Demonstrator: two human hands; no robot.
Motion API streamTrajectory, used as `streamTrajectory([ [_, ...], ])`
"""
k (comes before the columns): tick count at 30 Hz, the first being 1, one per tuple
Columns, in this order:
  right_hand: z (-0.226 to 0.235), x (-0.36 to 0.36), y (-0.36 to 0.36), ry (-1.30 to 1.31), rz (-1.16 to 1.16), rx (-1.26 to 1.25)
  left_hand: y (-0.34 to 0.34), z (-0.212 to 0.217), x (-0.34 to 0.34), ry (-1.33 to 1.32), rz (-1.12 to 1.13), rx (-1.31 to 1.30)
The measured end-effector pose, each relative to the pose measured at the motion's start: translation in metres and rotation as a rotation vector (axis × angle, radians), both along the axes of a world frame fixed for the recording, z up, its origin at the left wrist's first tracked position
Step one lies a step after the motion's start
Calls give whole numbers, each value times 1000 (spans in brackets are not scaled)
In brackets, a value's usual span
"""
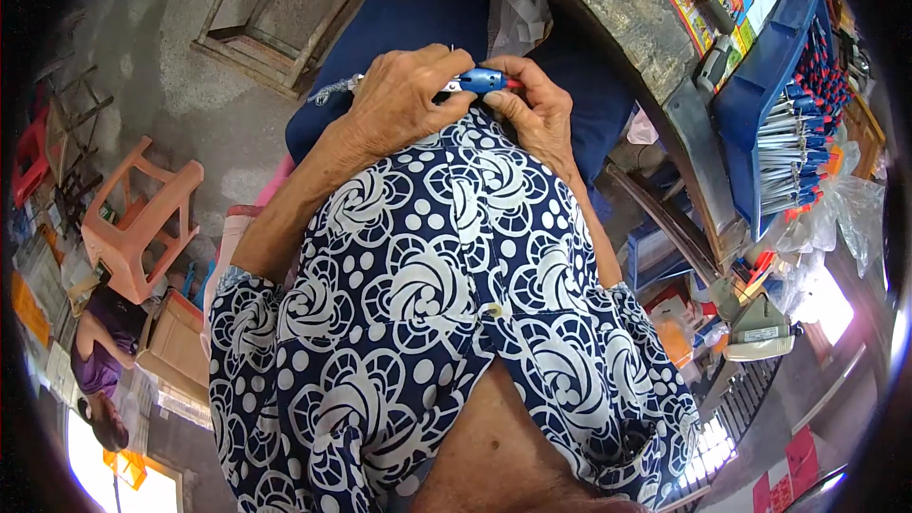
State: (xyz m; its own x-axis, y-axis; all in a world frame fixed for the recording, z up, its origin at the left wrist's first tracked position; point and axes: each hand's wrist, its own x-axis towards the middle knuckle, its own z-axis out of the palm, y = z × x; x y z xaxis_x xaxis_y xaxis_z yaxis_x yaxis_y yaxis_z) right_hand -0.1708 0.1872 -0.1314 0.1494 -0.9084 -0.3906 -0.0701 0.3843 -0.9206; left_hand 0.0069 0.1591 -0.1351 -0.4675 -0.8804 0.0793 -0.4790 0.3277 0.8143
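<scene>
Above my lap, a blue-handled tool with a red end and dark slots in its barrel lies crosswise between my two hands. My left hand is closed round its pale, silvery left part, most of which the fingers hide. A clear, whitish twisted strand sticks out past the left side of that hand. With thumb and bent fingers, my right hand pinches the red end of the tool.
A blue tray of metal-shafted pieces with blue and red handles stands on the worn workbench at right. A wooden frame lies ahead left. A pink plastic stool stands at left, near another person and a cardboard box.
</scene>
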Motion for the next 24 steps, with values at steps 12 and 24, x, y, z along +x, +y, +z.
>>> streamTrajectory([
  [12,4,-12,-7,158,122,-168,-10,11,-6,96,27,67],
  [24,90,-67,-60,267,-66,-249,-25,27,0,226,200,435],
])
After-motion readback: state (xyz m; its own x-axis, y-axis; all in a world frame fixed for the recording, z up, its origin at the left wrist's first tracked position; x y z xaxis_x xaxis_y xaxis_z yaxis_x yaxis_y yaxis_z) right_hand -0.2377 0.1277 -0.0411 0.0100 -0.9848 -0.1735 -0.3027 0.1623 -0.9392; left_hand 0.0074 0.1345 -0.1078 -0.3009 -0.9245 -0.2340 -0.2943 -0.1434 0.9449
